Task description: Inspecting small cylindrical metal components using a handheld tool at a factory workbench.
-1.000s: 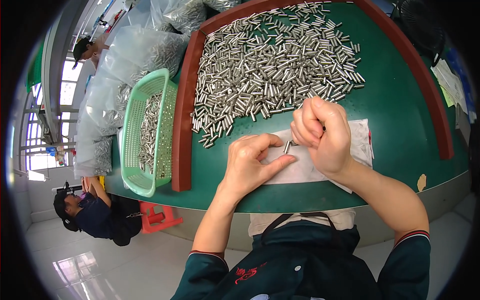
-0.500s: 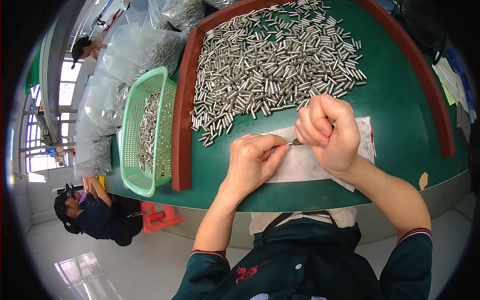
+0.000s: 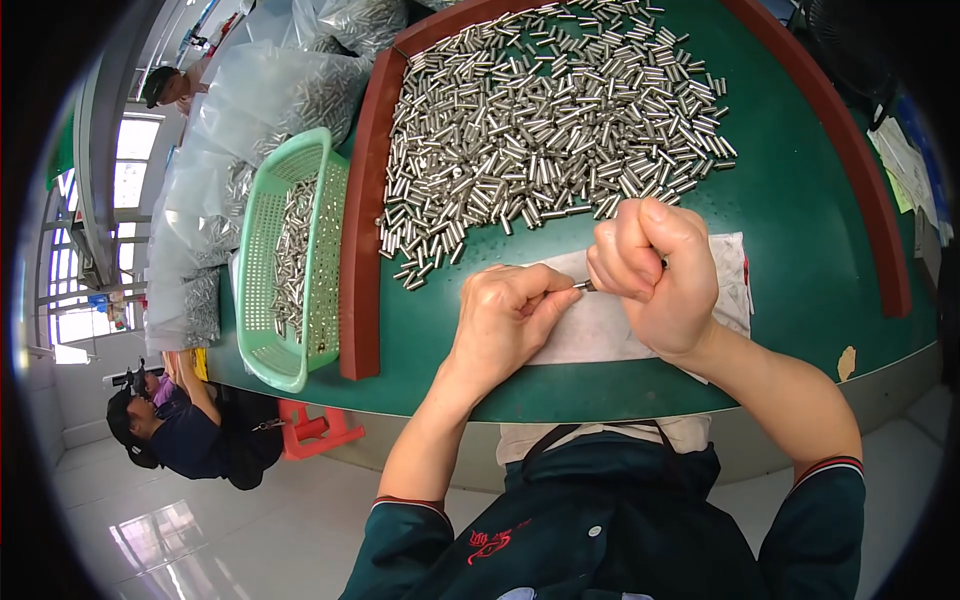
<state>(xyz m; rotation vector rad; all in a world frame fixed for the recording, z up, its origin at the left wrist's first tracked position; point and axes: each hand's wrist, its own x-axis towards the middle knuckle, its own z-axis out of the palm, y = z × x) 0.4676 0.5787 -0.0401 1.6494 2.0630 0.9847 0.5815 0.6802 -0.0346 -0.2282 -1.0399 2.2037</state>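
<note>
left hand (image 3: 500,317), thumb and fingertips pinched on a small metal pin (image 3: 580,286), and right hand (image 3: 660,278), curled into a fist, were poised nearly touching over a white cloth (image 3: 600,342) on the green table (image 3: 800,250). the pin lay between them, nearer the body than the pile of pins (image 3: 560,130). from where i stood, a slip seemed the likeliest fault: the metal looked smooth, and a sideways push from the fist could have sent the pin loose or jabbed the left thumb. pinching fingers hid most of the pin; the fist gripped a dark-tipped object (image 3: 591,286), only its end showing, so i could not tell its kind.
</note>
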